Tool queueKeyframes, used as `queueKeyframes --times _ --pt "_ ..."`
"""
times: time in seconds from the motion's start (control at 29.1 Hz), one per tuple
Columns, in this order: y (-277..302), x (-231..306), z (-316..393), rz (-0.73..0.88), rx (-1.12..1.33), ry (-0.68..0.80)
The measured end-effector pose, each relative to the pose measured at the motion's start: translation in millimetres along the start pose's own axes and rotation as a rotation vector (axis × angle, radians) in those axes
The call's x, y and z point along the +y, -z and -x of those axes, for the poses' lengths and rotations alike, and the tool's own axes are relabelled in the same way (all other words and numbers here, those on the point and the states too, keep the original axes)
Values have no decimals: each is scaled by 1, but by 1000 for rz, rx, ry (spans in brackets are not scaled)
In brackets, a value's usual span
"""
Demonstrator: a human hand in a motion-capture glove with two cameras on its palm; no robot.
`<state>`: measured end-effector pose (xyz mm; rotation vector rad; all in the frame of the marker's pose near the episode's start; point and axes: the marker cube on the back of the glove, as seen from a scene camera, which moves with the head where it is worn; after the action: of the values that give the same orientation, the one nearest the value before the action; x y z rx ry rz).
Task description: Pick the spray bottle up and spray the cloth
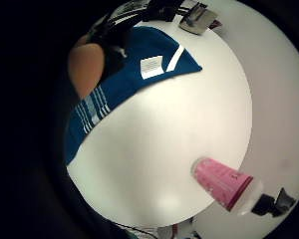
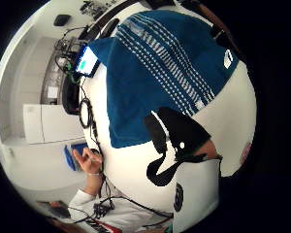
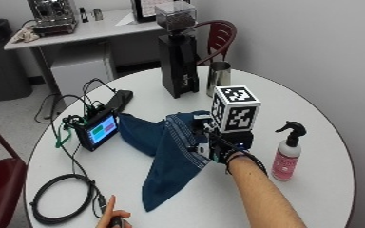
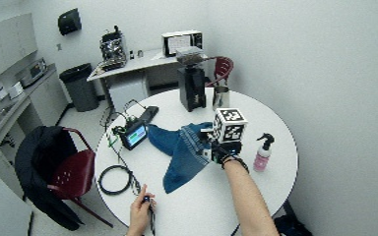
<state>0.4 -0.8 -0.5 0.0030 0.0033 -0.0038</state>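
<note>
Pink-bodied spray bottle (image 3: 287,156) with a black trigger head stands upright on the round white table (image 3: 321,190), untouched, just off the thumb-opposite side of the gloved right hand (image 3: 224,147) and apart from it. Blue cloth (image 3: 170,152) with pale stripes lies crumpled on the other side of that hand, its near edge running under or just beside the fingers.

Step in hand, as judged: the approach. Bottle not yet picked up, cloth not yet sprayed. Next move calls for shifting the hand sideways away from the cloth to the bottle, closing round the pink body or neck with a finger free for the trigger, then turning the nozzle back toward the cloth.

Pose: forearm reaches in from the table's near edge, wrist roughly level, palm facing down low over the table at the cloth's edge. Little-finger palm view shows bare tabletop, the cloth and the bottle lying off to one side. Finger state: cannot tell, since the glove hardware hides them. Nothing is visibly held.

Bare left hand (image 3: 113,216) rests at the near edge, holding a small dark object.
</note>
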Motion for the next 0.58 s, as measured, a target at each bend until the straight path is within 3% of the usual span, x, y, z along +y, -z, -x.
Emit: queueKeyframes --times 0.58 --pt "3 2 5 -11 3 26"
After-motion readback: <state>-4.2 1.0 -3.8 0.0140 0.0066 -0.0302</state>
